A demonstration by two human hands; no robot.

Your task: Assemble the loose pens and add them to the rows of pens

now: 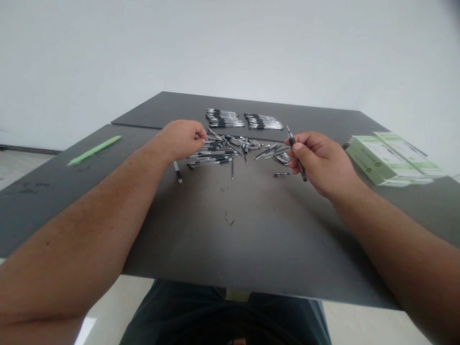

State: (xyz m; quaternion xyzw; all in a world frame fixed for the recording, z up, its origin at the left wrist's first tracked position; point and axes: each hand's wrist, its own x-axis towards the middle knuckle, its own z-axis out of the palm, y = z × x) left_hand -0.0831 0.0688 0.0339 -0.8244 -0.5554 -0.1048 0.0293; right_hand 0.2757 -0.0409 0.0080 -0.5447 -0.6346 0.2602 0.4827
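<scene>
Right grip (319, 155) is holding a pen (291, 139) right of centre, hiding its middle; left grip (183, 139) is sitting narrow left of centre, can't tell if it's holding anything; I'm thinking a weak pinch risks dropping the pen; loose pen pile (215, 154), mid-frame, is blurring together, partly hidden left

Right of centre, a black-and-silver pen (291, 140) — lower centre, dark grey table (251, 244); left, light-green stick (95, 150); right, green-and-white boxes (390, 158) — top, whitish wall (230, 48).
</scene>
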